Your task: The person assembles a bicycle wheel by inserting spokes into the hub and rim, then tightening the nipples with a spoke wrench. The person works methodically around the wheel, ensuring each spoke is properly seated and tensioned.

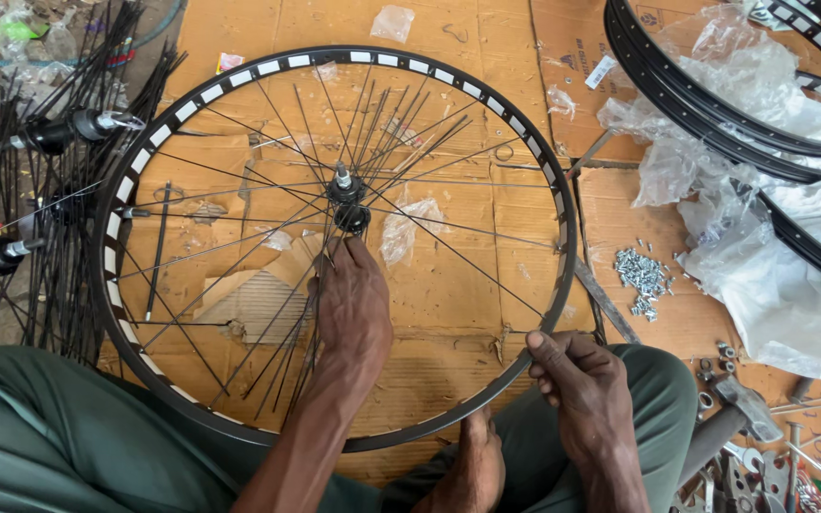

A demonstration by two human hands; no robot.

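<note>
From my remote seat, my left hand [352, 302] pinches thin black steel spokes [289, 353] below the black metal hub [347, 201], mid-lacing I judge. At five o'clock, my right hand [577, 382] curls closed, gripping the black round wheel rim [563, 223] lying on the brown cardboard floor sheet [448, 313]; next needs seating a spoke precisely.

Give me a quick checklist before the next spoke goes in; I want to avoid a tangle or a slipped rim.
1. Left hand at the hub: ok, its fingers reach through the spokes just below it.
2. Right hand steadying the rim: ok, fingers pinch its lower right edge.
3. Loose spokes free of laced ones: not ok, a bundle hangs crossed under the left hand.
4. Nipples within reach: ok, a pile lies on the cardboard right of the rim.
5. Spoke end seated in a rim hole: cannot tell, fingers hide it.
</note>
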